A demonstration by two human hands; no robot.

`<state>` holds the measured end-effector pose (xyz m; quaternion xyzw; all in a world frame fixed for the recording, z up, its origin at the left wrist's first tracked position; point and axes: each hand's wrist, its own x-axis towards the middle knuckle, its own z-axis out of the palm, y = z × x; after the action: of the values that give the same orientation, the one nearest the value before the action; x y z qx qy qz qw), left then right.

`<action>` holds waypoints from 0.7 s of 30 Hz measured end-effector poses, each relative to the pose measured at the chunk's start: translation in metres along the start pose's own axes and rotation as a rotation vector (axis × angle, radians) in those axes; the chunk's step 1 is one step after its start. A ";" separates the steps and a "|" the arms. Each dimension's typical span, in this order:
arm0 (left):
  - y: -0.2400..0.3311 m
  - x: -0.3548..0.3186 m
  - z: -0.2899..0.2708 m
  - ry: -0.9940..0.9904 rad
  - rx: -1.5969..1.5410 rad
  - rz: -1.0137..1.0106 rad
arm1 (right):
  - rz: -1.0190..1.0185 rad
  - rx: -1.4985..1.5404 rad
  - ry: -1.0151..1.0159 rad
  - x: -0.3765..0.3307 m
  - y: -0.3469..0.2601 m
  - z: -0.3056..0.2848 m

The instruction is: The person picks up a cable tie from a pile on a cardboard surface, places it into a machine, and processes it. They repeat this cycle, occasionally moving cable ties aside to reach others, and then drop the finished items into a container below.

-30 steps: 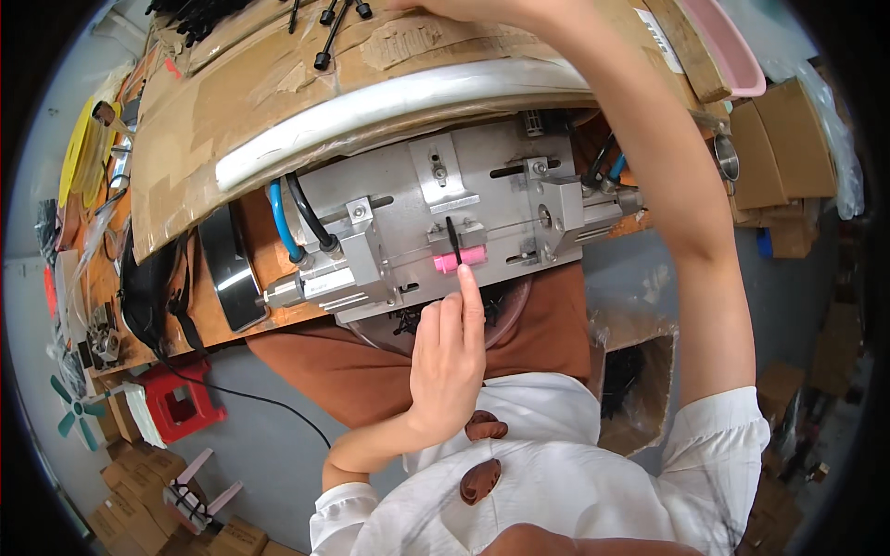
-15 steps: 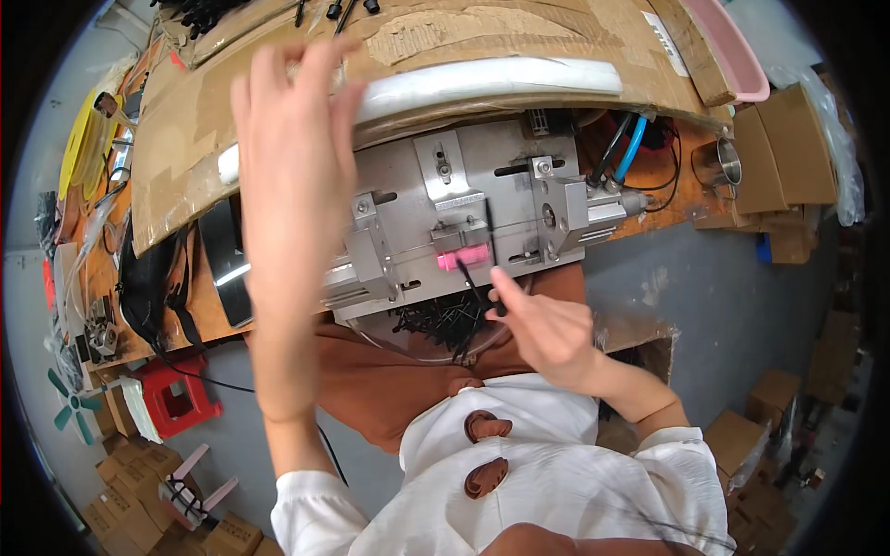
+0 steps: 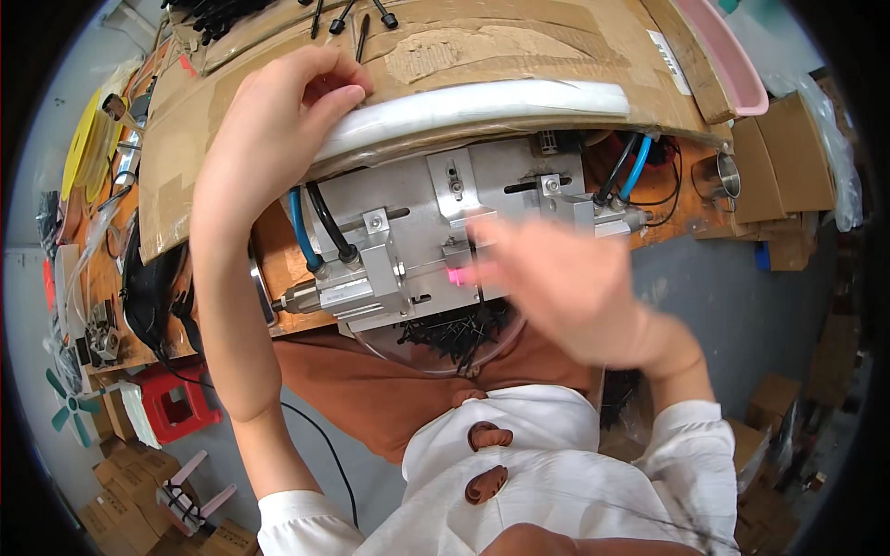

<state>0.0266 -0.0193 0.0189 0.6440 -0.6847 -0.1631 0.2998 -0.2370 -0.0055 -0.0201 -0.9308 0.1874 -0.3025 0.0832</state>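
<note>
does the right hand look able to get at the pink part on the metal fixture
Probably yes. The right hand, blurred, is already right beside the pink part on the metal fixture, with nothing between them. The left hand is up on the white strip, clear of it.

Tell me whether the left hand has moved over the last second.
Yes. The left hand rose from the pink tab to the white foam strip above the metal fixture.

right hand [image 3: 565,283]: motion-blurred, grip unclear | hides part of metal fixture [image 3: 436,232]
</note>
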 end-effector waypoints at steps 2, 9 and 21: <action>0.002 -0.015 -0.011 -0.002 0.001 -0.005 | -0.039 -0.173 0.173 0.073 0.023 0.009; 0.027 -0.056 0.013 0.302 0.188 0.071 | -0.009 -0.102 -0.107 0.201 0.111 0.025; 0.081 -0.163 0.165 0.057 0.275 -0.070 | 0.418 0.692 0.133 0.050 0.063 -0.066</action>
<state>-0.1407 0.1227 -0.0905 0.7068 -0.6689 -0.0596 0.2223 -0.2582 -0.0859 0.0427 -0.7681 0.2648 -0.3840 0.4387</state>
